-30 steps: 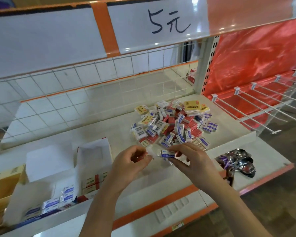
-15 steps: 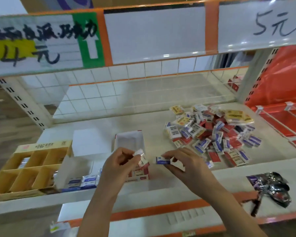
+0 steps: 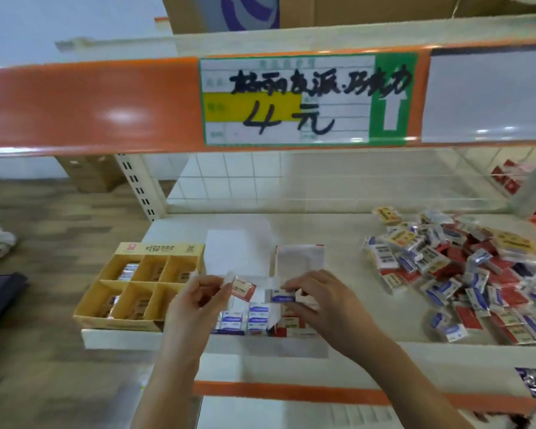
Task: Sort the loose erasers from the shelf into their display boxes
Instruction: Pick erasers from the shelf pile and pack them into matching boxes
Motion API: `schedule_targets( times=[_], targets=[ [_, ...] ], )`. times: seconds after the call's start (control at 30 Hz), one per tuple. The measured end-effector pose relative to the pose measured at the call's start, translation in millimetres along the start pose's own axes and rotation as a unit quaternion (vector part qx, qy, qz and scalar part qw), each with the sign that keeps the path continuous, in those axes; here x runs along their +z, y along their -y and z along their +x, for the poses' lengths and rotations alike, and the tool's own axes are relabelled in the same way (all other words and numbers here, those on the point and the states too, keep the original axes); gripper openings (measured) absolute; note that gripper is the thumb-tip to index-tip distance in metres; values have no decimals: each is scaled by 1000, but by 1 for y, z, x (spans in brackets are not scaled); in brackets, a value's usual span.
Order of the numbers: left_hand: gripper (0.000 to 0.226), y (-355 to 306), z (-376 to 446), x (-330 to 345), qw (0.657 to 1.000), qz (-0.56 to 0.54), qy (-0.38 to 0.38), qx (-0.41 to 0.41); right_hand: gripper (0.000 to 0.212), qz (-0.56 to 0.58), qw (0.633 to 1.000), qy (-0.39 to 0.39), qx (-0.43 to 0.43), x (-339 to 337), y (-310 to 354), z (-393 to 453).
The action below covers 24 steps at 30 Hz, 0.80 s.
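Two hands up, one eraser each, both over the display boxes at shelf front.
shelf (image 3: pixel 338 230): white deck; carries boxes at L, loose stock at R.
loose pile (image 3: pixel 464 267): many blue, red and yellow packs, well apart to R of both hands; sorting far from done, by my judgement.
yellow box (image 3: pixel 136 320): six compartments, part filled; L of the hands, not under either.
white box (image 3: pixel 248 317): lid raised; blue-label rows inside, directly below the blue eraser.
red box (image 3: pixel 291 323): just R of white box, mostly hidden by R hand; red-label packs show at its front.
left hand (image 3: pixel 195 305): fingers pinch red eraser (image 3: pixel 243 289), tilted, long axis slanting down to R; it hangs nearer the white box, so it must cross R to reach red box.
right hand (image 3: pixel 319 301): fingers grip blue eraser (image 3: pixel 281 296) from above, long axis lying L-R, matching the rows below.
key relation: each eraser sits nearer the other's box; R hand is closer to a drop, prob. goes first.
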State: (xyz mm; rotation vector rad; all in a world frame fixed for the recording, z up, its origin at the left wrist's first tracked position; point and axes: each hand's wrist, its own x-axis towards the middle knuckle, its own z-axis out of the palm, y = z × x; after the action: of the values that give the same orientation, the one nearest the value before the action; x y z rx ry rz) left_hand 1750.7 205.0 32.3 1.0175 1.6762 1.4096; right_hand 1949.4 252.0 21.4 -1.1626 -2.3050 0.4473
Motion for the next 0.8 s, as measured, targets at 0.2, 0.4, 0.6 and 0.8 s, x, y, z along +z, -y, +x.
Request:
schedule_targets(
  times=[0.2, 0.4, 0.6, 0.8],
  targets=[
    [7, 6, 8, -41, 999, -26, -24, -25, 26, -19, 999, 51, 2, 27, 27, 33],
    [9, 11, 18, -76, 998, -34, -35, -30, 31, -108, 988, 104, -16, 55, 39, 58],
    [9, 12, 27, -94, 998, -46, -34, -34, 25, -151, 981, 121, -6, 77, 39, 63],
    [13, 16, 38, -107, 997, -57, -13, -48, 27, -170, 976, 134, 5, 85, 38, 61]
  ],
)
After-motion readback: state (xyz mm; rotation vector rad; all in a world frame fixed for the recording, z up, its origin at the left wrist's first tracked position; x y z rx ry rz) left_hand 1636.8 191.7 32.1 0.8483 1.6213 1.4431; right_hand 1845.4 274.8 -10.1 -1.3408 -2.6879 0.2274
